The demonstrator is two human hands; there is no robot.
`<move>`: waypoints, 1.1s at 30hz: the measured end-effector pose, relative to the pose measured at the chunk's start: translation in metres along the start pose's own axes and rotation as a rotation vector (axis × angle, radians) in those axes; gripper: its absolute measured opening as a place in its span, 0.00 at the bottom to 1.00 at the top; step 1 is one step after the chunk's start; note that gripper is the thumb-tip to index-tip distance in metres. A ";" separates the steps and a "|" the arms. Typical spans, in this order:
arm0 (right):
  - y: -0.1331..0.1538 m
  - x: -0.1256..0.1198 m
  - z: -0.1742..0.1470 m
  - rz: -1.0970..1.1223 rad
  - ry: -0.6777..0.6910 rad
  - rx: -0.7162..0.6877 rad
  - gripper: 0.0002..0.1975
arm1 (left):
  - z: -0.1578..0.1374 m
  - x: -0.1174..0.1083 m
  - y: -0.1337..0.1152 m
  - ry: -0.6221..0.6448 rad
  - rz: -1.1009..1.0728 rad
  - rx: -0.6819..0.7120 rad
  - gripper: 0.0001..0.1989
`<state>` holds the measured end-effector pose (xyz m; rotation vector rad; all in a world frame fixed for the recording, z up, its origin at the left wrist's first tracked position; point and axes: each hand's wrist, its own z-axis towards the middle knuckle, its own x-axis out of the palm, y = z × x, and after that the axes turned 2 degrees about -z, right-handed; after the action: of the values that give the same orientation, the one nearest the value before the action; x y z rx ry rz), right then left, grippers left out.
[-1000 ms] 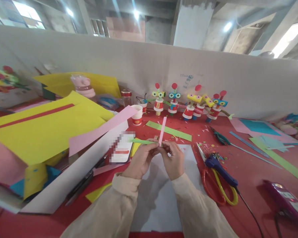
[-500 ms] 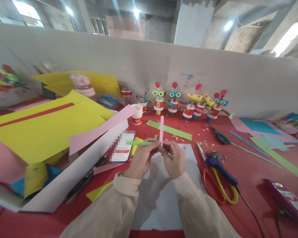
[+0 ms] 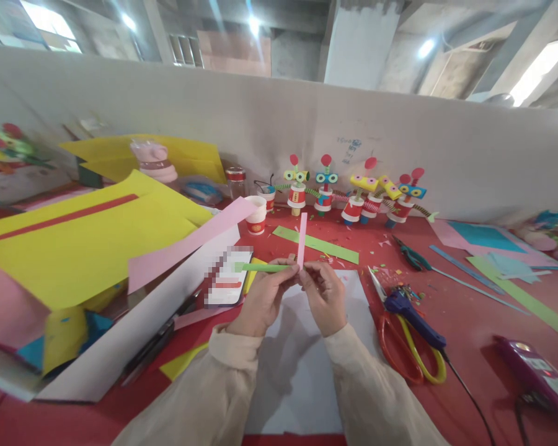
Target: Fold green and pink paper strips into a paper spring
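Above a white sheet of paper [image 3: 302, 371], my two hands meet with their fingertips pinched together. A pink paper strip [image 3: 302, 238] stands up from between them, and a green paper strip [image 3: 270, 268] points out to the left. My left hand [image 3: 267, 297] is closed where the green strip crosses the pink one. My right hand [image 3: 324, 294] pinches the same crossing from the right. The fingers hide the join, so I cannot see how the strips are folded there. Behind my left fingertips a small brownish folded piece shows.
Scissors [image 3: 416, 356] and a blue-handled tool with a cord [image 3: 413, 316] lie to the right, with green-handled pliers [image 3: 411, 251] farther back. A blurred phone [image 3: 232, 285] is left. Paper-cup figures [image 3: 353, 207] and stacked paper cups [image 3: 256, 217] stand behind. A yellow sheet [image 3: 93, 248] lies far left.
Both hands keep their pinch over the white paper. The pink strip's top tilts very slightly, and the green strip's visible end looks a little shorter.
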<state>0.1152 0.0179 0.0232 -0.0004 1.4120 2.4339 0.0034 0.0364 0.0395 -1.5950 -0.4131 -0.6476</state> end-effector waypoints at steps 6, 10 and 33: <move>-0.006 0.000 0.001 0.076 0.028 0.059 0.05 | 0.000 -0.001 0.002 0.030 0.059 0.041 0.04; -0.005 -0.001 0.001 0.018 0.037 0.025 0.04 | 0.000 0.000 0.002 0.050 0.025 0.038 0.04; -0.001 0.002 0.005 0.333 0.100 0.154 0.11 | 0.004 -0.006 -0.004 -0.019 -0.137 -0.119 0.16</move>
<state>0.1143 0.0233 0.0249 0.1635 1.7644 2.6072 -0.0034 0.0418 0.0386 -1.6970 -0.5089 -0.7733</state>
